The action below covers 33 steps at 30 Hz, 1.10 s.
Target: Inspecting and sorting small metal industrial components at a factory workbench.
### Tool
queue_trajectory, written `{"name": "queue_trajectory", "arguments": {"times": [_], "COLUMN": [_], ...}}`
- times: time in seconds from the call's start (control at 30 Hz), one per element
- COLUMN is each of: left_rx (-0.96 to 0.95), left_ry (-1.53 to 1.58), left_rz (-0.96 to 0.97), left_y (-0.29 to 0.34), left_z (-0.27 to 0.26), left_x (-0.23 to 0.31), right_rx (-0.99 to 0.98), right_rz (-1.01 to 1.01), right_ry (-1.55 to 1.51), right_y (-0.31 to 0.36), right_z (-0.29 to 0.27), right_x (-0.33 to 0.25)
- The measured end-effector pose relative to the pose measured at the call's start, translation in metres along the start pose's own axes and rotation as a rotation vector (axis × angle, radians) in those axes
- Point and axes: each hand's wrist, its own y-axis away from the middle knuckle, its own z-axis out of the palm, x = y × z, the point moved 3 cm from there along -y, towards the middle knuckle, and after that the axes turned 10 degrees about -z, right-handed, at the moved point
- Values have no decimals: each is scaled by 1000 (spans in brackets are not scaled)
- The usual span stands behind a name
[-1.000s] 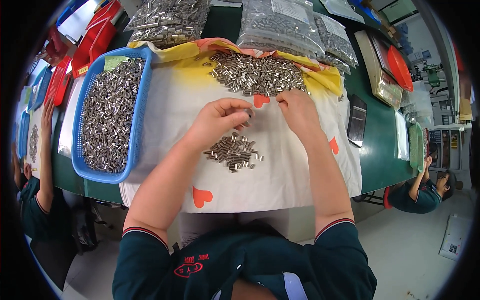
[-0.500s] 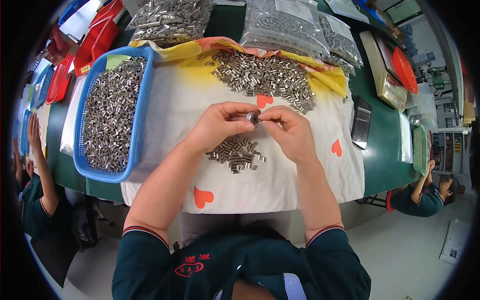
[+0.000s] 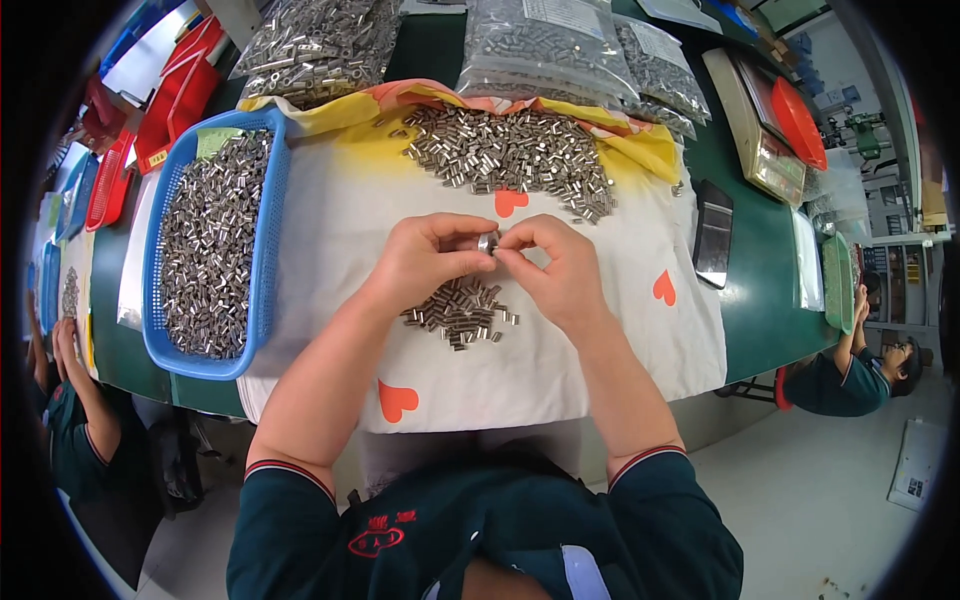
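Note:
My left hand (image 3: 425, 260) is closed around a small round metal gauge-like piece (image 3: 487, 243), gripped between thumb and fingers. Against the right side of that piece, my right hand (image 3: 550, 265) is pinched; a tiny part between its fingertips is too small to make out. Below both hands a small pile of short metal sleeves (image 3: 460, 315) lies on the white cloth (image 3: 330, 220) printed with orange hearts. Beyond them spreads a bigger heap of the same sleeves (image 3: 510, 150). At the left, a blue plastic basket (image 3: 265, 235) is filled with more sleeves.
Clear bags of metal parts (image 3: 545, 50) stand along the back. A black phone (image 3: 713, 235) lies on the green table (image 3: 750, 330) at the right, near a box file (image 3: 755, 130) and a red tray (image 3: 797, 123). Red bins (image 3: 180, 100) sit far left. Co-workers sit on both sides.
The round metal piece has turned so its face points more to the right, and my right fingertips have closed in on it. The whole view has shifted slightly. The left co-worker's hand has come down.

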Motion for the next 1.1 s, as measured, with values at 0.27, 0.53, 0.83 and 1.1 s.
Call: {"name": "queue_trajectory", "arguments": {"times": [0.27,0.53,0.83,1.1], "left_rx": [-81,-100,-80,-95], "left_ry": [-269,-281,65,-4], "left_rz": [16,3,-19,-22], "left_y": [3,2,-1,-1], "left_z": [7,5,1,-1], "left_x": [-1,-2,2,0], "right_rx": [-32,-41,-90,-40], "right_rz": [92,149,85,143], "right_ry": [201,640,-137,-113], "right_y": [-1,1,0,1], "right_z": [-36,-46,-7,-5], "right_x": [30,48,-2,-4]}}
